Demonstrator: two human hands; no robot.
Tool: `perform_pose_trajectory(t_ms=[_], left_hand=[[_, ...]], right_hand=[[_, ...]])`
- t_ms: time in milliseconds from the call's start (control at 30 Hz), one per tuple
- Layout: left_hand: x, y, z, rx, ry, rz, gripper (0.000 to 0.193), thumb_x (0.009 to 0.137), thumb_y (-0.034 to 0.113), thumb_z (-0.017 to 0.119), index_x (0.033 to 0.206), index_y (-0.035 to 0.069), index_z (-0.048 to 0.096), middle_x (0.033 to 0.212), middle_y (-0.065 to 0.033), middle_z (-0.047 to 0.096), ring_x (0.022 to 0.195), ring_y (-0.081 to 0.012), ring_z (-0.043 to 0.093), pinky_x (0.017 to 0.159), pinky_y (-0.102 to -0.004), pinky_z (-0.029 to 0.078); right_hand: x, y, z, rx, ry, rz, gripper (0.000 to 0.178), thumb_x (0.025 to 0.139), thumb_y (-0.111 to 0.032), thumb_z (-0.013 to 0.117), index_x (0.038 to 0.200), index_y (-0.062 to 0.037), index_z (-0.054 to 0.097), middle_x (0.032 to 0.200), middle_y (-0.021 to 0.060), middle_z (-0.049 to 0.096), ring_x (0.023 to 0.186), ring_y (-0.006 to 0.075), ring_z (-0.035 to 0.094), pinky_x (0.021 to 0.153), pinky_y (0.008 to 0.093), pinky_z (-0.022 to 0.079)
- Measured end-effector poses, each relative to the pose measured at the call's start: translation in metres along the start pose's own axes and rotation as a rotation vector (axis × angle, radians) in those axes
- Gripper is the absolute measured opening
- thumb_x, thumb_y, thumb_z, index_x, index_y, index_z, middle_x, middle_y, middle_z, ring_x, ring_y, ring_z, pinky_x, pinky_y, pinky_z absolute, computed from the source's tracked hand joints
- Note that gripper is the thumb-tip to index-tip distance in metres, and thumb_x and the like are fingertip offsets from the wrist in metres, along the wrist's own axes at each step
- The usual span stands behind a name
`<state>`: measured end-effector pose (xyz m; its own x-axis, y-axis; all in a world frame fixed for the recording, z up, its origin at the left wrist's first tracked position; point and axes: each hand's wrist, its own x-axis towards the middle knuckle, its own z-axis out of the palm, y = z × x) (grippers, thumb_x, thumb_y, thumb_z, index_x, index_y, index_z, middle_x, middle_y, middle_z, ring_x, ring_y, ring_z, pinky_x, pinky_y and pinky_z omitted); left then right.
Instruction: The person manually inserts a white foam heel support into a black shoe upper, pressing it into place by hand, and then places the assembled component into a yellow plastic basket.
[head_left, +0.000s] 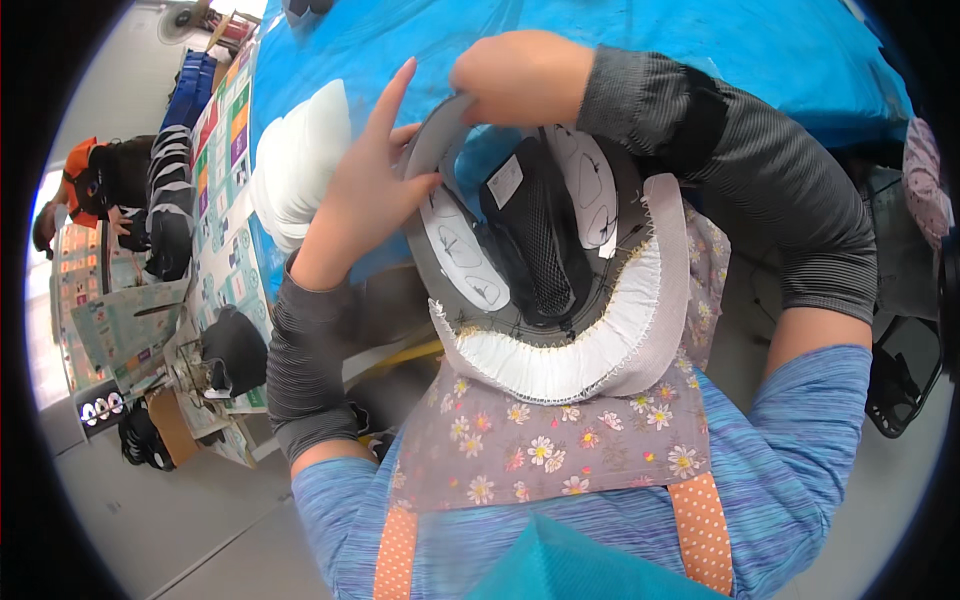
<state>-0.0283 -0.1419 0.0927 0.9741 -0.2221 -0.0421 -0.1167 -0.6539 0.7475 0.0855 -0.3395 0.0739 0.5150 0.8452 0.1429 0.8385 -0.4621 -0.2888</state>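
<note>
In front of me is a rounded, cap-like sewn piece (pixel 425 255), its inside turned toward me. Black mesh (pixel 548 235) with a small white label runs down its middle. A curved white pad (pixel 462 252) lines the left side, and another white pad (pixel 592 185) the right. Along the near edge curves a grey band with white gathered lining (pixel 570 368). My left hand (pixel 362 190) grips the far left rim, thumb inside, index finger stretched up. At the far rim, the bent fingers of my right hand (pixel 525 80) pinch a grey strip (pixel 437 140).
A stack of white pieces (pixel 300 170) stands left of my left hand on the blue-covered table (pixel 400 40). Farther left are a patterned table (pixel 235 180), a black object (pixel 232 350) and a person in orange (pixel 82 170). A black-framed item (pixel 900 380) is at right.
</note>
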Motion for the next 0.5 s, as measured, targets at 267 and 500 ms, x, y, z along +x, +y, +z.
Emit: perform_pose_trajectory(t_ms=[267, 500], left_hand=[[0.003, -0.008, -0.027, 0.111, -0.260, -0.213, 0.075, 0.084, 0.000, 0.071, 0.152, 0.010, 0.040, 0.106, -0.0126, 0.069, 0.096, -0.0145, 0.062, 0.089, -0.0312, 0.051], [-0.001, -0.002, -0.024, 0.350, -0.278, -0.071, 0.044, 0.088, 0.010, 0.071, 0.128, -0.003, 0.059, 0.098, -0.0129, 0.070, 0.086, -0.0135, 0.062, 0.081, -0.0310, 0.052]], right_hand=[[-0.008, -0.006, -0.008, -0.112, -0.039, -0.066, 0.017, 0.085, -0.019, 0.072, 0.094, -0.0047, 0.070, 0.083, 0.0147, 0.070, 0.078, 0.0324, 0.070, 0.066, 0.0410, 0.056], [-0.018, -0.005, 0.011, -0.165, 0.116, -0.085, 0.016, 0.081, -0.019, 0.073, 0.087, -0.0047, 0.069, 0.084, 0.0139, 0.069, 0.078, 0.0323, 0.071, 0.066, 0.0401, 0.056]])
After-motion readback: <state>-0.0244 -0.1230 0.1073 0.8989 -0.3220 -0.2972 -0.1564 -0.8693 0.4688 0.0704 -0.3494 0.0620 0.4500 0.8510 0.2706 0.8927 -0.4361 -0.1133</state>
